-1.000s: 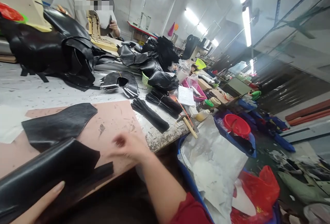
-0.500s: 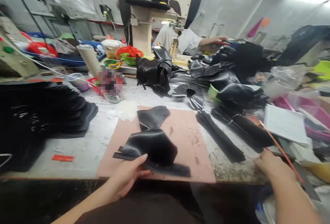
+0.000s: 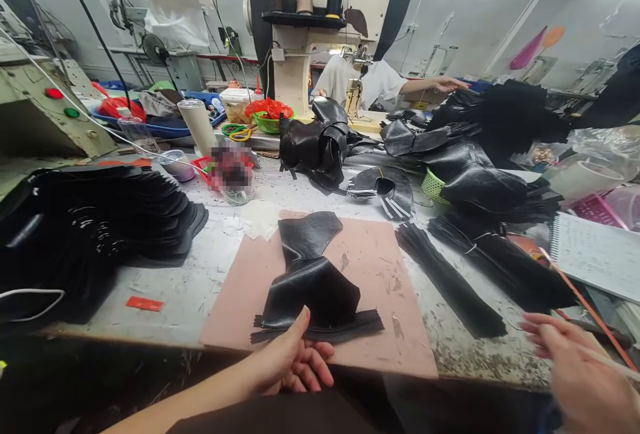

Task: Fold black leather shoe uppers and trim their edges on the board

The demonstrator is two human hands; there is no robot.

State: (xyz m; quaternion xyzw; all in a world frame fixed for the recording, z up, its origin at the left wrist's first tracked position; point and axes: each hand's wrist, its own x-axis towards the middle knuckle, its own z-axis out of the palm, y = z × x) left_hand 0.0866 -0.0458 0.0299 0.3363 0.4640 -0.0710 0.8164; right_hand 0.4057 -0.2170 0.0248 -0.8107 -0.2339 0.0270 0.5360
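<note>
Left hand (image 3: 300, 361): at the near edge of the pink board (image 3: 375, 247) — fingers half-curled, thumb over the black leather (image 3: 315, 294); can't tell if they grip.
Right hand (image 3: 575, 361): right of the board, blurred — fingers bent, grip unclear.
Leather: on the board, dark strip (image 3: 367, 322) along its near side.
</note>
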